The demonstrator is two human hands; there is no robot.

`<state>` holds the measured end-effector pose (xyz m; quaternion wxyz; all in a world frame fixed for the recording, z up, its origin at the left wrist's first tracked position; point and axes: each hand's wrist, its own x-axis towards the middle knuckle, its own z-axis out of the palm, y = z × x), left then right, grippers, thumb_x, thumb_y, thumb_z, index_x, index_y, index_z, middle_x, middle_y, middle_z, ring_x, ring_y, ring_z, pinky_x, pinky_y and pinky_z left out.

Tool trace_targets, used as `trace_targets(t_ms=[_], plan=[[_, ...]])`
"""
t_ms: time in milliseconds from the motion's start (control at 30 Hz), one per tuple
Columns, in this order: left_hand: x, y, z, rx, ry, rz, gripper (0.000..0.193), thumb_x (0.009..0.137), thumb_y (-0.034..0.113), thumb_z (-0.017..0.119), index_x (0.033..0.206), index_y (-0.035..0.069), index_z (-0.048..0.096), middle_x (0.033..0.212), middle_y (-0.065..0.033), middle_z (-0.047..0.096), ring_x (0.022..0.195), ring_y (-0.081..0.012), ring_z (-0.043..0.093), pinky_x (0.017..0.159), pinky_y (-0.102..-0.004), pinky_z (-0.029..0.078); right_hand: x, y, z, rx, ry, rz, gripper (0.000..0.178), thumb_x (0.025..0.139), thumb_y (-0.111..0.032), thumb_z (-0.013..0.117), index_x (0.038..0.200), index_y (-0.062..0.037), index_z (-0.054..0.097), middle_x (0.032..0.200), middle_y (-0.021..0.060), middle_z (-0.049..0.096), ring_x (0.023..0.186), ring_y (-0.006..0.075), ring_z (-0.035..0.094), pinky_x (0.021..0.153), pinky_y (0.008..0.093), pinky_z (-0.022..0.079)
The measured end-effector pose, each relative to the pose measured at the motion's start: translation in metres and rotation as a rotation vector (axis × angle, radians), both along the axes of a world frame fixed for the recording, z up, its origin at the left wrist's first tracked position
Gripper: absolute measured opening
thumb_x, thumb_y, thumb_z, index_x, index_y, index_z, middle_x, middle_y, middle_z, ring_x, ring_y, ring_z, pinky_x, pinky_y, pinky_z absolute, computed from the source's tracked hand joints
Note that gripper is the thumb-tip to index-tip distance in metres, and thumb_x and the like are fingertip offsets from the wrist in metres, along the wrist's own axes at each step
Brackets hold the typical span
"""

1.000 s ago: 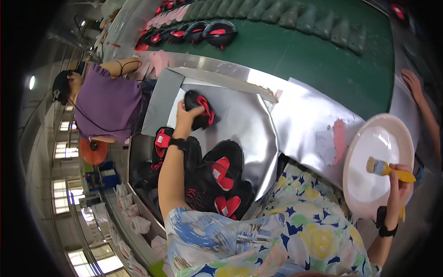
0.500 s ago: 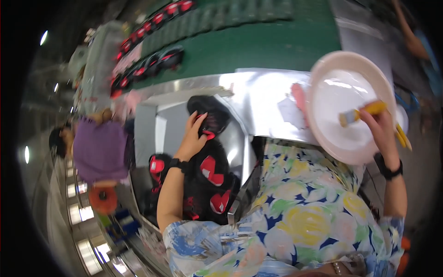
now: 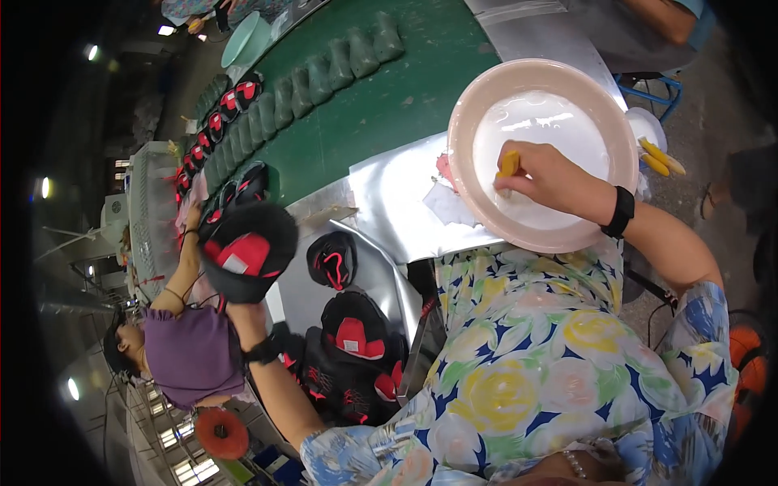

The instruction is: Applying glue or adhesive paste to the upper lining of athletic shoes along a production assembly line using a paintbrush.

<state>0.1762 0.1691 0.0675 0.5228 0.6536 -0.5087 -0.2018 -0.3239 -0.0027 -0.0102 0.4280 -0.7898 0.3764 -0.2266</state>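
Observation:
My left hand (image 3: 244, 314) is closed round a black-and-red shoe upper (image 3: 279, 235), raised over the left side of the metal bin; most of the fingers are hidden behind it. At the right, my right hand (image 3: 551, 174) grips a brush by its yellow handle (image 3: 508, 164). The brush's bristles are hidden at the near left inside of a pale pink basin (image 3: 628, 154) holding white liquid (image 3: 567, 121). Beneath my left arm, several more black-and-red uppers (image 3: 354, 324) lie heaped in the bin (image 3: 308, 301), one (image 3: 332, 261) apart from the heap.
A green conveyor belt (image 3: 429, 89) runs behind, carrying rows of grey-green shoe-shaped pieces (image 3: 312, 77) and more uppers. A person in purple (image 3: 190, 352) reaches to the belt at left; another person's arm (image 3: 664, 18) shows far right. Yellow-handled tools (image 3: 663, 159) rest beyond the basin.
My left hand has lifted a shoe upper out of the bin and moved it left. My right hand has lowered the brush into the basin. The view has turned.

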Motion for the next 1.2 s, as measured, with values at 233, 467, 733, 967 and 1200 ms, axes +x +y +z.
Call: trace_targets(t_ms=[233, 467, 733, 967, 1200], plan=[[-0.087, -0.081, -0.025, 0.437, 0.843, -0.311, 0.061, 0.097, 0.016, 0.06, 0.151, 0.01, 0.035, 0.143, -0.0124, 0.052, 0.124, -0.0289, 0.059, 0.102, -0.0453, 0.053, -0.034, -0.012, 0.022, -0.151, 0.191, 0.067, 0.02, 0.085, -0.011, 0.072, 0.098, -0.0017, 0.06, 0.091, 0.0186, 0.067, 0.085, 0.0402, 0.066, 0.077, 0.0462, 0.052], [-0.171, -0.155, -0.019, 0.559, 0.778, -0.641, 0.056, 0.099, 0.024, 0.057, 0.15, 0.01, 0.038, 0.143, -0.0124, 0.054, 0.126, -0.0301, 0.057, 0.105, -0.0468, 0.05, -0.057, -0.033, 0.064, -0.359, -0.443, -0.091, 0.018, 0.088, -0.015, 0.075, 0.097, -0.0037, 0.064, 0.086, 0.0091, 0.068, 0.08, 0.0187, 0.066, 0.075, 0.0285, 0.051], [-0.216, -0.154, -0.042, 0.285, 0.646, -0.549, 0.05, 0.103, 0.032, 0.052, 0.148, 0.01, 0.043, 0.144, -0.0123, 0.054, 0.129, -0.0326, 0.056, 0.109, -0.0508, 0.046, -0.056, -0.022, 0.063, -0.199, -0.358, -0.414, 0.031, 0.087, -0.025, 0.077, 0.086, -0.0009, 0.058, 0.067, 0.009, 0.063, 0.06, 0.0182, 0.062, 0.056, 0.0294, 0.046], [-0.227, -0.15, -0.07, -0.145, 0.442, -0.252, 0.042, 0.101, 0.018, 0.053, 0.137, -0.004, 0.05, 0.129, -0.0192, 0.061, 0.111, -0.0287, 0.064, 0.096, -0.0419, 0.054, -0.042, -0.015, 0.056, 0.184, -0.596, -0.506, 0.034, 0.089, -0.027, 0.074, 0.089, 0.0056, 0.066, 0.069, 0.01, 0.069, 0.059, 0.0127, 0.065, 0.054, 0.0264, 0.049], [-0.248, -0.168, -0.037, -0.655, -0.338, -0.407, 0.044, 0.095, 0.015, 0.062, 0.134, -0.004, 0.055, 0.126, -0.0194, 0.063, 0.113, -0.0309, 0.062, 0.101, -0.0417, 0.049, -0.037, 0.004, 0.063, 0.377, -0.642, -0.462, 0.033, 0.091, -0.025, 0.071, 0.09, 0.0069, 0.066, 0.076, 0.0124, 0.07, 0.067, 0.0158, 0.072, 0.061, 0.0254, 0.057]])
